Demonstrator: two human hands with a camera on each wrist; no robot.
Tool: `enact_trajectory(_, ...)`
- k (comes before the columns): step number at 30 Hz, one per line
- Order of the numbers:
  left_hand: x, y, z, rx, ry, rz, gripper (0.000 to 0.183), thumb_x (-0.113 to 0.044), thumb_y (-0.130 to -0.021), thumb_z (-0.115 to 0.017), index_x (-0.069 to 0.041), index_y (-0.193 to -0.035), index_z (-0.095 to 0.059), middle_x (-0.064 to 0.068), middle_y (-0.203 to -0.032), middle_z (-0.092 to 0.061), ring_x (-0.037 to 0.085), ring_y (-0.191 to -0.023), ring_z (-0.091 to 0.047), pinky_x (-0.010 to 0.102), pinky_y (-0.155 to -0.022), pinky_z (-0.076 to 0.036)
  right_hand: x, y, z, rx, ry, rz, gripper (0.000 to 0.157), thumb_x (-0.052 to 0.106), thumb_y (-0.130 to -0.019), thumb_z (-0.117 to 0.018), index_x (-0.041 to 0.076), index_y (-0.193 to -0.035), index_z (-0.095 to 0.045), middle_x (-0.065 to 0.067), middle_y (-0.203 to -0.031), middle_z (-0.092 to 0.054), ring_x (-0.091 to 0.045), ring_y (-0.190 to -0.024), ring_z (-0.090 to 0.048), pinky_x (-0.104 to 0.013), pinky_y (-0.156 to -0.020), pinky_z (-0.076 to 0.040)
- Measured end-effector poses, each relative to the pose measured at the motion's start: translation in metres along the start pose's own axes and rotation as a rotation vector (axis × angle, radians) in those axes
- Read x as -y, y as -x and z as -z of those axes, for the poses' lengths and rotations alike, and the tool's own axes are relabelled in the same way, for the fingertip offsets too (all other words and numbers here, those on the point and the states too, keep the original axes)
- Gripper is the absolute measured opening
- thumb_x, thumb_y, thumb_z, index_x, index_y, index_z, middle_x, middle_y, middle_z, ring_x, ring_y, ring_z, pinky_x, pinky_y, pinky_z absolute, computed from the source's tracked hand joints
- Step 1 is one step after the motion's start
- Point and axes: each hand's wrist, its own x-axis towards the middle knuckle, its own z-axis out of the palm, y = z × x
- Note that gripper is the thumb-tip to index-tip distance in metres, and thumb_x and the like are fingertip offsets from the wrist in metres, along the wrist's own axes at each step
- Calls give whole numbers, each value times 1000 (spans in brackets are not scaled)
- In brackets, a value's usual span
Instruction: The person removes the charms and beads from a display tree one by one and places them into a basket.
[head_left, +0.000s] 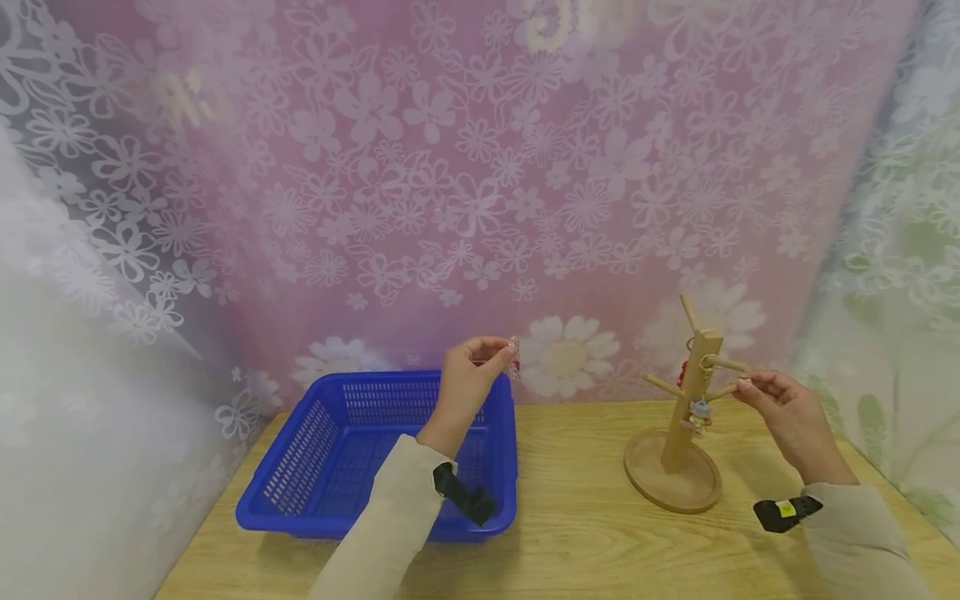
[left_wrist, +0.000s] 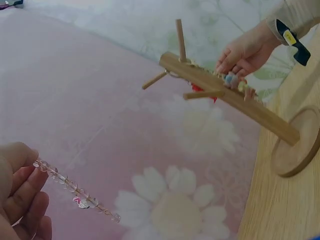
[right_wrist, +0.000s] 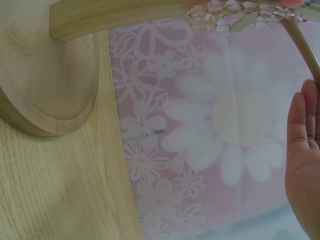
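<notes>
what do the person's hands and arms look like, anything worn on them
The left hand and right hand are ungloved. The left sleeve and right sleeve are plain cream-beige. Each wrist wears something black, the left wrist device and right wrist device; the latter bears a yellow patch.

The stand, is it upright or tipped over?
The stand is upright: its round base sits flat on the table, its post rising from it.

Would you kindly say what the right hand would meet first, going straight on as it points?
The right hand would probably meet the lower right peg of the wooden stand; whether they already touch is unclear.
</notes>
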Motion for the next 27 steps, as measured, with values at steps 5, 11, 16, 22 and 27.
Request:
enact_trajectory(5, 6, -4, 19, 0, -23, 19, 21, -22, -85, -72, -6, -99, -72, 8, -90, -71, 14, -84, -62, 29, -75, -47, -1, -2, 1, -2, -50, 6, 12, 19, -96, -54, 11, -105, -58, 21, -89, -63, 8, -82, -61, -4, -74, -42)
enact_trajectory(11, 17, -6, 40, -9, -72, 55, 19, -24, -85, -71, -9, -97, -72, 3, -89, -69, 17, -87, -60, 33, -80, -47, -3, -2, 0, 19, -173, 8, 11, 12, -95, -55, 8, -105, -58, 16, -88, -66, 4, -81, -62, -4, -75, -43)
enact_trajectory(16, 27, -8, 57, 13, -61, 79, 18, -19, -86, -70, -5, -97, -71, 6, -92, -69, 20, -93, -61, 39, -86, -47, -2, -1, -1, 16, -125, 8, 10, 15, -96, -55, 10, -104, -59, 16, -88, -66, 5, -81, -62, -4, -75, -43)
enact_trajectory(22, 40, -11, 76, 38, -94, 98, 19, -17, -86, -70, -3, -99, -71, 5, -93, -69, 18, -93, -60, 39, -89, -46, -3, -2, -1, 25, -174, 11, 9, 14, -95, -56, 11, -102, -59, 14, -88, -67, 3, -81, -63, -5, -75, -43)
enact_trajectory(27, 46, -14, 90, 70, -113, 132, 24, -22, -86, -70, -2, -100, -70, 6, -96, -69, 20, -96, -59, 41, -92, -43, -1, 0, -1, 16, -100, 15, 10, 17, -96, -55, 11, -103, -58, 16, -89, -66, 5, -82, -62, -5, -75, -43)
